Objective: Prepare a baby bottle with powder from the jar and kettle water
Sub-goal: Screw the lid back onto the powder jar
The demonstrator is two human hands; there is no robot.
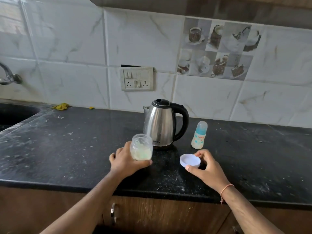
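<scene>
1. Countertop [67, 141] was the biggest thing in my view: dark stone, dusty, carrying everything for the task.
2. Kettle [159, 125] stood upright near centre, lid down, spout toward 9 o'clock, handle toward 3. It sat just behind the jar, at about 1 o'clock from it.
3. Baby bottle [199, 135] stood upright w/ its cap on, at 3 o'clock from the kettle and at 12 o'clock from my right hand [206, 168]. The right hand was clearly nearer to it than the left; I judged the next reach to be that hand's, once the lid was put down.
4. Left hand [125, 162] was wrapped round the jar [141, 147], fingers curled on its lower half. Jar was upright, mouth open, pale powder in the bottom, long axis vertical.
5. Right hand pinched the white lid [190, 160] by its rim, thumb near side, fingers far side. Lid lay inside-up, low over the counter; couldn't tell if it touched.
</scene>
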